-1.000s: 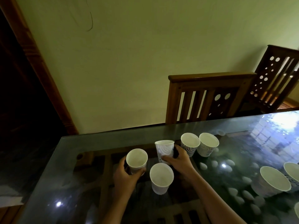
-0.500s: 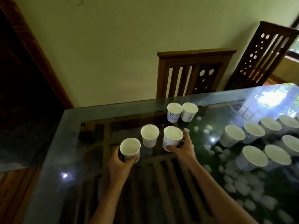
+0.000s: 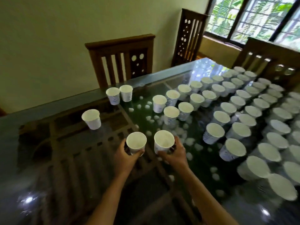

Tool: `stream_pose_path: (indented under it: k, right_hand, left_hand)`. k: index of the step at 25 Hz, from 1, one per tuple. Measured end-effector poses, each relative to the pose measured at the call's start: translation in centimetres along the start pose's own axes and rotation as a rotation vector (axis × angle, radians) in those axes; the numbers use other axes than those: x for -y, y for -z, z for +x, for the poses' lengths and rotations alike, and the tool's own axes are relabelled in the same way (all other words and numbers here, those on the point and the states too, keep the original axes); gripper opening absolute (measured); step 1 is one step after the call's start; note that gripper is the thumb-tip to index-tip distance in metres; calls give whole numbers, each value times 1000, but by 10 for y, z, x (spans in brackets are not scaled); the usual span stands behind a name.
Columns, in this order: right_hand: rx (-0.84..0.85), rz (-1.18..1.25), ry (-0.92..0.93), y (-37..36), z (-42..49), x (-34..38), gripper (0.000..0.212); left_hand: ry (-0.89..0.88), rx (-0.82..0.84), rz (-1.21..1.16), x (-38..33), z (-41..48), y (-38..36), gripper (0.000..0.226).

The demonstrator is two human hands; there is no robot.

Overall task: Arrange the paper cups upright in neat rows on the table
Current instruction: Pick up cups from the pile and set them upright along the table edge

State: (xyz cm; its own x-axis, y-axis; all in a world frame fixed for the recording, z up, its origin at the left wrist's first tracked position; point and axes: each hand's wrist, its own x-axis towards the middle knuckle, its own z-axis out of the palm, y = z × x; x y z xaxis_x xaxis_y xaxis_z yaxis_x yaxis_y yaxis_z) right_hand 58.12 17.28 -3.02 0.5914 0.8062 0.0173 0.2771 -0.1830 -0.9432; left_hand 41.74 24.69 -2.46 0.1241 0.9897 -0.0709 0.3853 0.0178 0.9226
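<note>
Fingers (image 3: 123,146) of left hand (image 3: 126,158) and right hand (image 3: 175,154) hide held cups' (image 3: 136,141) lower walls.

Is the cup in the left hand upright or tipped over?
Upright: the paper cup in the left hand shows its open mouth facing up.
</note>
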Motion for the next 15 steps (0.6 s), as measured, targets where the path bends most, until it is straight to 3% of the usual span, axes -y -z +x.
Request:
stream_pose_path:
  k: [6, 15]
  right_hand:
    - [-256, -20, -55, 97, -22, -44, 65]
    - [-399, -20, -86, 151, -43, -93, 69]
  left_hand:
    - [-40, 213, -55, -39, -27, -106, 79]
    - [-88, 378, -107, -57, -42, -204, 68]
